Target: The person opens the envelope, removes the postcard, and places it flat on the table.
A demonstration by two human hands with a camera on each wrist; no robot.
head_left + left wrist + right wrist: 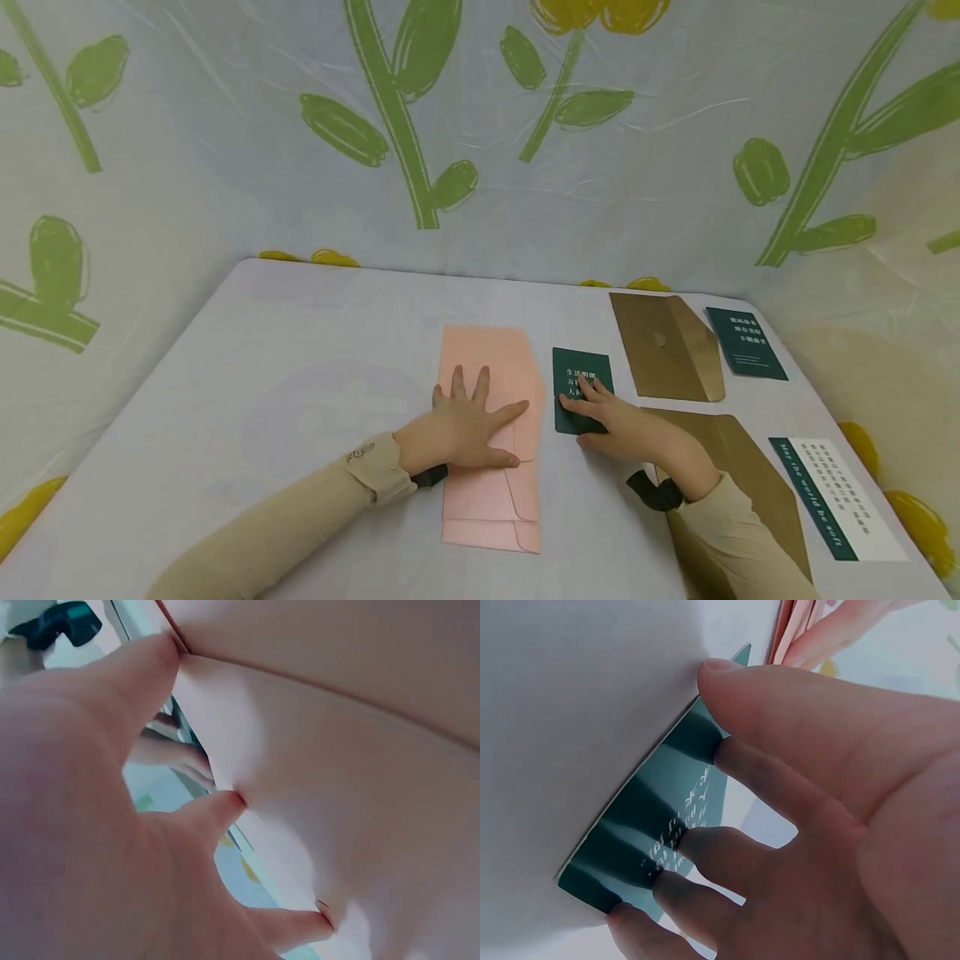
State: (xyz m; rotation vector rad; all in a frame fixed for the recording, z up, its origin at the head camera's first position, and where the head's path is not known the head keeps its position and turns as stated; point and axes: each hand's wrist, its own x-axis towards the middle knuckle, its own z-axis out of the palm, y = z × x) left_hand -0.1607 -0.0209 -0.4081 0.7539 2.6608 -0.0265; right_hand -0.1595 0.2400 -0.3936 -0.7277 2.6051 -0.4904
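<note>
My left hand (468, 425) lies spread on a pair of overlapping pink envelopes (487, 346) in the middle of the table. Its fingertips touch the top envelope's paper (360, 825) in the left wrist view. Just to the right, my right hand (618, 421) rests its fingertips on a dark green card (581, 360) with white Chinese characters. The right wrist view shows the thumb at the edge of this green card (645, 795), the other fingertips on its face. The card lies flat beside the envelopes, apart from them; part of its print is hidden by the fingers.
A gold-brown envelope (652, 350) lies at the back right, with a second gold-brown envelope (723, 458) nearer, partly under the right forearm. Farther right are another dark green card (742, 333) and a white card with a green band (840, 500). A flower-patterned curtain (247, 150) surrounds the table.
</note>
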